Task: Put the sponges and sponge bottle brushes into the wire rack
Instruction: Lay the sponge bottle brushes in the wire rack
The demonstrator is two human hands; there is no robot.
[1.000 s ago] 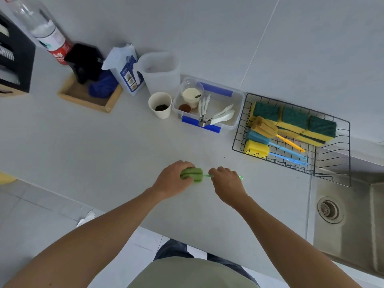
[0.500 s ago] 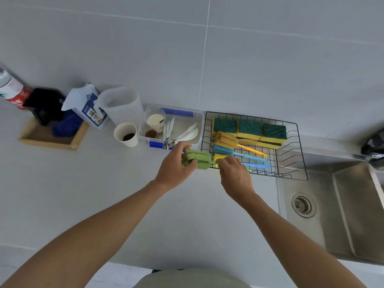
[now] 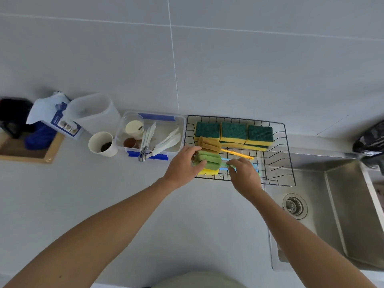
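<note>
A black wire rack [image 3: 278, 142] stands on the counter against the wall. Three green-and-yellow sponges [image 3: 233, 130] lie along its back. In front of them lies an orange bottle brush [image 3: 209, 143], and a yellow sponge head [image 3: 207, 172] shows at the rack's front. My left hand [image 3: 182, 165] grips the foam head of a green bottle brush [image 3: 209, 160] over the rack's left part. My right hand [image 3: 244, 174] pinches that brush's thin handle. A blue brush is mostly hidden under my hands.
Left of the rack stands a clear plastic box [image 3: 153, 134] with white utensils, then a paper cup [image 3: 102, 143], a translucent jug [image 3: 93, 112] and a wooden tray [image 3: 27, 151]. A steel sink [image 3: 340, 206] lies to the right.
Both hands lifted the green bottle brush off the counter and carried it away from me and to the right, until it is over the rack's left part.
</note>
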